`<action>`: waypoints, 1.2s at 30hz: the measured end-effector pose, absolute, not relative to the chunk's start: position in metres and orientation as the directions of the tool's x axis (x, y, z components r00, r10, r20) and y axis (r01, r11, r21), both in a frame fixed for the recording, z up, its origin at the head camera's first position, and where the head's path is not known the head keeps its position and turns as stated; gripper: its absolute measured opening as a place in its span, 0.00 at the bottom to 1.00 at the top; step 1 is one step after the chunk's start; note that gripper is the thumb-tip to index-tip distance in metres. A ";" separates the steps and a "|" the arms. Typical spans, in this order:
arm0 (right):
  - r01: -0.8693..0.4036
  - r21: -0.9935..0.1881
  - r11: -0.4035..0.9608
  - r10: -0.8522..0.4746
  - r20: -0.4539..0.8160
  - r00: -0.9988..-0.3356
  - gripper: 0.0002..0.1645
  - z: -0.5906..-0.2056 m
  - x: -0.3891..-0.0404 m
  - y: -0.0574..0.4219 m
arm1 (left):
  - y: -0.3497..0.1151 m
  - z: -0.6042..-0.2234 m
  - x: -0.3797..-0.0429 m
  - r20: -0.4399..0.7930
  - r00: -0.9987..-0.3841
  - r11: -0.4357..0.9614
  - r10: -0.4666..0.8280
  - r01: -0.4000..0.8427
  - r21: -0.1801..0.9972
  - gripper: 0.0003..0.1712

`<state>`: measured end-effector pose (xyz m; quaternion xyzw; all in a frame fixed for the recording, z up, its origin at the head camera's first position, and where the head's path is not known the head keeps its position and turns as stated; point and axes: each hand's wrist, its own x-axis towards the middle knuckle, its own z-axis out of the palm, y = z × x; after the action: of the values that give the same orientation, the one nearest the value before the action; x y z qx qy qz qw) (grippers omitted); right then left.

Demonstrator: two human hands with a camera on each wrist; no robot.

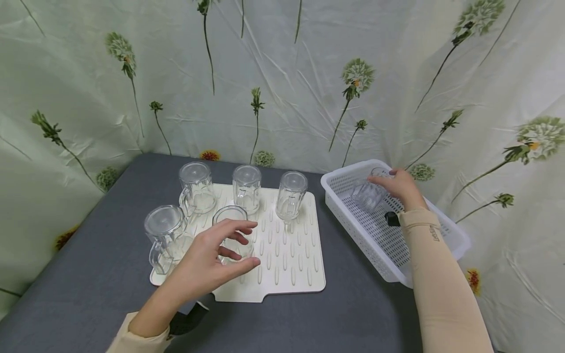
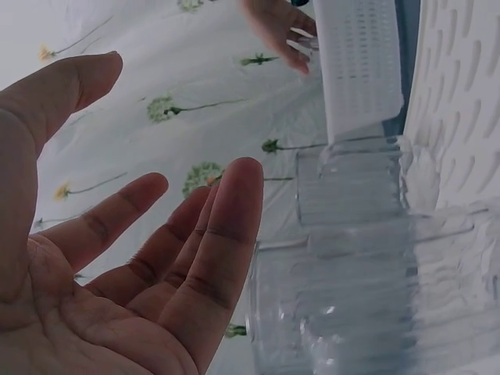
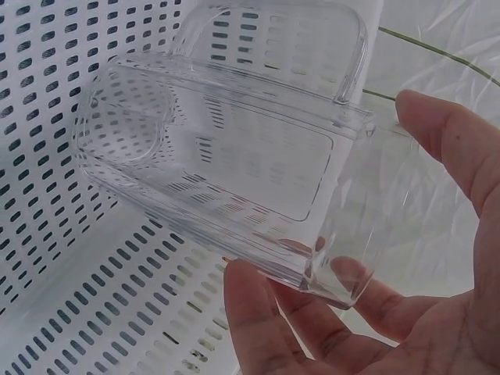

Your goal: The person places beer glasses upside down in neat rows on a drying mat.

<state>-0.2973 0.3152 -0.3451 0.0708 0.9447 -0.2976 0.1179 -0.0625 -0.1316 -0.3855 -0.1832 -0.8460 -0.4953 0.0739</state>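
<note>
In the right wrist view a clear glass mug [image 3: 234, 156] with a handle lies tilted in the white perforated basket [image 3: 47, 86]. My right hand [image 1: 399, 186] holds this mug near its rim, thumb on one side and fingers on the other. My left hand [image 1: 212, 262] is over the white drying mat [image 1: 291, 279], fingers apart and holding nothing. Behind it, partly hidden, an upside-down glass mug [image 1: 230, 214] stands on the mat. In the left wrist view glass mugs [image 2: 336, 305] appear beside the left fingers, apart from them.
More upside-down glass mugs, such as the far left one [image 1: 197, 186] and the near left one [image 1: 164, 235], stand on or at the mat's edges. The basket's long rim [image 1: 353, 235] rises right of the mat. A flower-printed curtain [image 1: 282, 73] hangs behind the dark table [image 1: 353, 314].
</note>
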 end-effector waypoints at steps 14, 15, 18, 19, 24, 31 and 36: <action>0.151 -0.544 0.825 0.027 -0.228 -0.973 0.66 -0.347 -0.290 0.318 | -0.120 -0.398 -0.068 0.313 -0.902 0.342 0.297 0.406 0.847 0.35; 0.149 -0.545 0.825 0.026 -0.227 -0.974 0.66 -0.347 -0.289 0.319 | -0.119 -0.398 -0.069 0.310 -0.902 0.341 0.300 0.405 0.849 0.35; 0.151 -0.559 0.816 0.025 -0.228 -0.973 0.67 -0.347 -0.286 0.319 | -0.116 -0.399 -0.070 0.301 -0.903 0.343 0.305 0.399 0.850 0.36; 0.152 -0.564 0.812 0.025 -0.227 -0.974 0.67 -0.348 -0.285 0.319 | -0.115 -0.399 -0.071 0.297 -0.904 0.345 0.308 0.397 0.850 0.36; 0.155 -0.583 0.797 0.028 -0.222 -0.975 0.68 -0.349 -0.280 0.321 | -0.113 -0.401 -0.073 0.290 -0.902 0.352 0.319 0.397 0.848 0.37; 0.148 -0.622 0.769 0.030 -0.196 -0.980 0.67 -0.350 -0.276 0.323 | -0.109 -0.402 -0.077 0.272 -0.905 0.343 0.328 0.382 0.858 0.38; 0.154 -0.636 0.756 0.032 -0.200 -0.979 0.68 -0.347 -0.270 0.324 | -0.106 -0.403 -0.080 0.272 -0.906 0.352 0.324 0.382 0.854 0.38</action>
<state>-0.2695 0.3244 -0.3472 0.0498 0.9327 -0.3459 0.0888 -0.0800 -0.1058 -0.4026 -0.2148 -0.8218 -0.5270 0.0276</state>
